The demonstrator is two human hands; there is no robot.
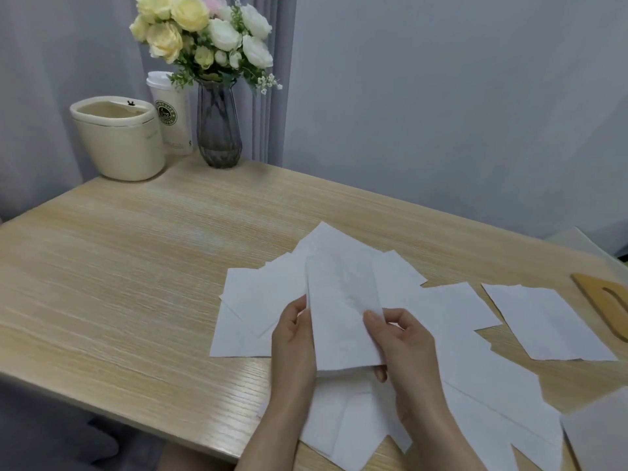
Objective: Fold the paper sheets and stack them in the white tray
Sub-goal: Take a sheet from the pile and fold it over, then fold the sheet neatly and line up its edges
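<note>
Hands hold one paper sheet (343, 311) above the counter (136, 266): left hand (294, 338) grips its left edge, right hand (397, 338) pinches its right. Folding looks underway; next, press the crease flat.

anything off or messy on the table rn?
Loose paper sheets lie scattered and overlapping at odd angles, some hanging past the table near edge. Both hands hold one folded sheet. Nothing spilled or torn.

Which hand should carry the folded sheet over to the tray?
Probably right. The right hand already pinches the folded sheet, and the only grey-white tray-like edge shows at the near right; the left hand sits farther away.
</note>
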